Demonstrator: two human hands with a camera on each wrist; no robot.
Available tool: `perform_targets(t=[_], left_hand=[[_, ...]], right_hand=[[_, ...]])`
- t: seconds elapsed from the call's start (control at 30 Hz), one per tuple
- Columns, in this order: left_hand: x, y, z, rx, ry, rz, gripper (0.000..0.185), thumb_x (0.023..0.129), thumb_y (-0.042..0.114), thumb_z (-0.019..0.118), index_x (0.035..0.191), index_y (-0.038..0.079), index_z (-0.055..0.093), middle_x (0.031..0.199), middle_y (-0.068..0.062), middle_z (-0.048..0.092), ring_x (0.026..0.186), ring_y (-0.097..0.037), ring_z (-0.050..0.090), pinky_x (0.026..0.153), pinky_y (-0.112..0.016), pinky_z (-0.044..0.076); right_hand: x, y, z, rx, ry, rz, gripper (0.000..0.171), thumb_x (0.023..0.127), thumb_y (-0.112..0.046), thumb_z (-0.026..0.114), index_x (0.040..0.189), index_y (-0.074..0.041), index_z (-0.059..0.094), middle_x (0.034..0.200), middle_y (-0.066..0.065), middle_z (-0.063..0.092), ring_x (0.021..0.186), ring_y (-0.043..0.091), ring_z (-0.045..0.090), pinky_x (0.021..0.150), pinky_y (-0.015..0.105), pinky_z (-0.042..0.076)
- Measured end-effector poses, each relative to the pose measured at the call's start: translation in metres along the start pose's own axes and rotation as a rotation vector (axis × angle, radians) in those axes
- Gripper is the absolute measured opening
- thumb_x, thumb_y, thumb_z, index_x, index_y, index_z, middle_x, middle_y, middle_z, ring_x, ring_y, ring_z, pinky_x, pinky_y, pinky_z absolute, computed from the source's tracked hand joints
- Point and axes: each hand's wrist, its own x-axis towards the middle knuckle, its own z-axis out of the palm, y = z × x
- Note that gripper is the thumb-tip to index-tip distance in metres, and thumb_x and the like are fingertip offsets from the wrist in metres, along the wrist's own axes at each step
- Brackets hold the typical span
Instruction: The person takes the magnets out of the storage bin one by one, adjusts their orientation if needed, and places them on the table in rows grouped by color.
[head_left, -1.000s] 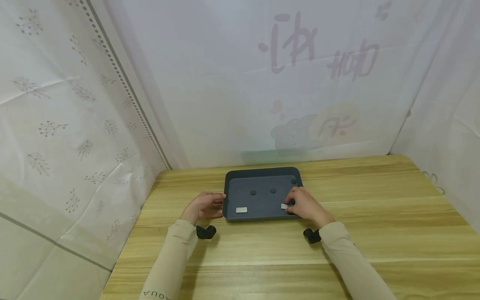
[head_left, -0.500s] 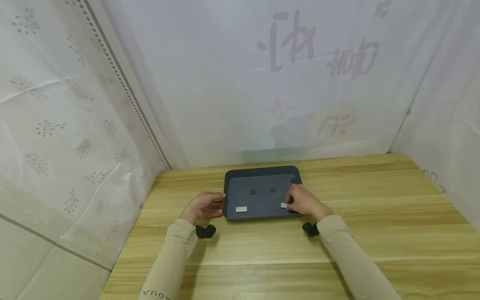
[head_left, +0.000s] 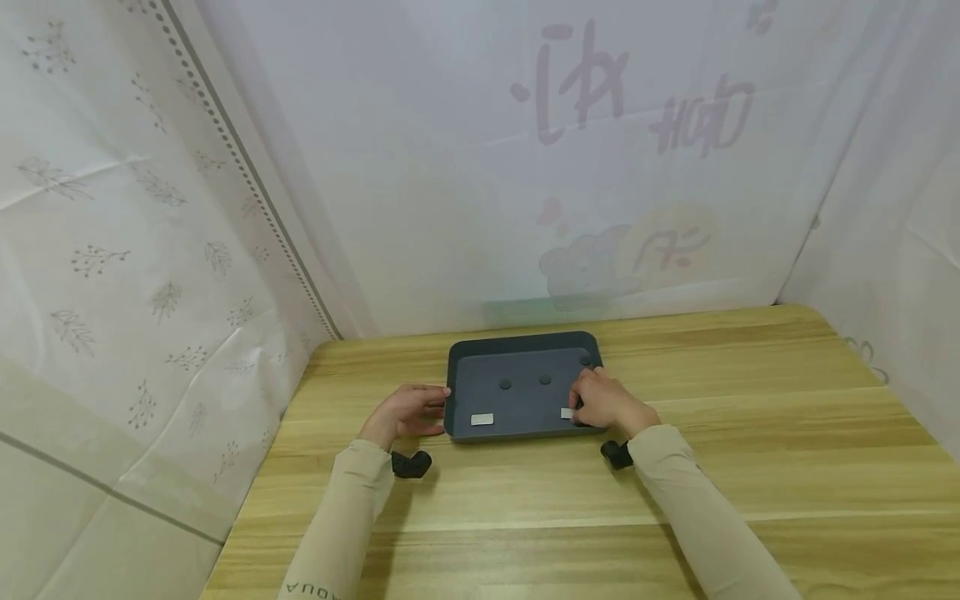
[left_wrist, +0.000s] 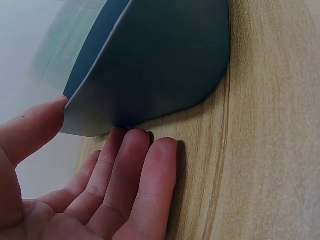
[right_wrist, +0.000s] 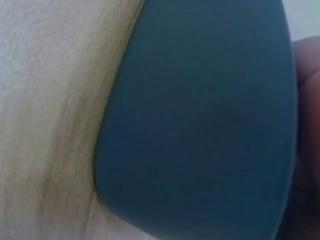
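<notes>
A dark blue-grey rectangular tray (head_left: 521, 408) with a raised rim lies on the table. My left hand (head_left: 407, 414) is at its left side; in the left wrist view the thumb touches the rim, and the nearly straight fingers (left_wrist: 159, 175) lie by the foot of the wall. My right hand (head_left: 606, 402) reaches over the tray's right side and pinches the right end of a small white rectangular piece (head_left: 566, 413) on the tray floor. The tray wall (right_wrist: 205, 115) hides these fingertips in the right wrist view. Another white rectangular piece (head_left: 482, 419) lies at the front left inside the tray.
Inside the tray are a dark disc (head_left: 506, 384), a second disc (head_left: 545, 379), and a third disc (head_left: 586, 360) at the back right corner. The wooden table (head_left: 495, 517) ends at a patterned white curtain (head_left: 420, 208) behind and at both sides.
My right hand has edged slightly, covering a little more of the white piece, and its wrist has drifted a bit left. My left hand and the tray stay put.
</notes>
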Motion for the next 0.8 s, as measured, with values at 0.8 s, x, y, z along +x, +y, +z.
perform_targets(t=[0.8], left_hand=[[-0.0040,0.0019,0.0023,0.026,0.005,-0.001,0.045,0.096,0.024,0.060,0.133,-0.001,0.052,0.123,-0.014,0.057,0.096,-0.019,0.058,0.078,-0.035,0.057]], right_hand=[[-0.0023,0.0030,0.0023,0.055,0.018,0.001,0.016,0.081,-0.022,0.078,0.074,-0.020,0.063,0.095,0.000,0.057,0.089,0.022,0.040,0.080,0.046,0.038]])
